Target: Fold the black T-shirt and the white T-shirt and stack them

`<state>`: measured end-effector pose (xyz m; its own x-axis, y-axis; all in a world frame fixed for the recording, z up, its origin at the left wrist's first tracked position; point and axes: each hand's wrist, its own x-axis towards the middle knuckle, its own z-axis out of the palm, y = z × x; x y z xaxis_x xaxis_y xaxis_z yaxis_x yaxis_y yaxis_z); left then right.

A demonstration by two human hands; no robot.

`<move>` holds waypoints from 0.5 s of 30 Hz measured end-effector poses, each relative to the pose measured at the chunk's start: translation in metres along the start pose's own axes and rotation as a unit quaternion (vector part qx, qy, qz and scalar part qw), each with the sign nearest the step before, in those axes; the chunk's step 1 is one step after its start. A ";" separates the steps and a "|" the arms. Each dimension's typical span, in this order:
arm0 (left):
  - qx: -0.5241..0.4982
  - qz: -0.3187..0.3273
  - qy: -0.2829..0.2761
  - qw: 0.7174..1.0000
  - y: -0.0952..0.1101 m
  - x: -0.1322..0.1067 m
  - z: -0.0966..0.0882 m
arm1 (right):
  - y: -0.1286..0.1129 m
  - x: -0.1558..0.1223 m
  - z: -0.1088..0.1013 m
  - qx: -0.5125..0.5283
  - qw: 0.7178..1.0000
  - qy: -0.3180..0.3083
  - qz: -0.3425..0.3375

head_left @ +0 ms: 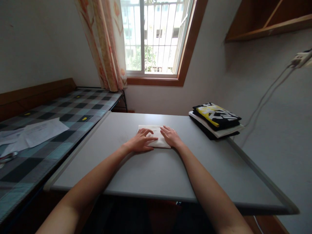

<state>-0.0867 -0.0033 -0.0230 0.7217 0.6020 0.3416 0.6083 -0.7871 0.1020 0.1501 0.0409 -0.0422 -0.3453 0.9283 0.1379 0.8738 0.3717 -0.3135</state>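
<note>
A folded white cloth (158, 140), perhaps a garment, lies flat near the middle of the grey table (151, 172). My left hand (141, 141) rests on its left part, fingers spread and nothing gripped. On its right edge lies my right hand (171, 136), palm down with the fingers stretched out. Both hands touch the cloth from above, and part of it is hidden under them.
Folded clothes (215, 120) in black, white and yellow are stacked at the table's back right. A bed with a checked sheet (60, 110) stands along the left, with papers (41, 131) on it. Ahead are a window (156, 42) and a curtain (107, 45).
</note>
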 end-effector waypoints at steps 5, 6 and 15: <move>0.063 -0.046 0.041 0.996 -0.014 -0.002 0.000 | -0.006 -0.007 -0.012 -0.026 0.997 0.063 0.025; 0.084 -0.086 0.060 0.991 -0.018 -0.003 0.000 | -0.008 -0.008 -0.015 -0.036 0.996 0.074 0.038; 0.055 -0.203 0.102 0.972 -0.021 -0.003 0.002 | -0.044 -0.018 -0.017 0.167 0.968 -0.069 -0.177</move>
<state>-0.1014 0.0119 -0.0286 0.3410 0.8118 0.4740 0.8693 -0.4643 0.1698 0.1238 0.0081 -0.0147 -0.6648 0.7269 0.1724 0.5417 0.6280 -0.5587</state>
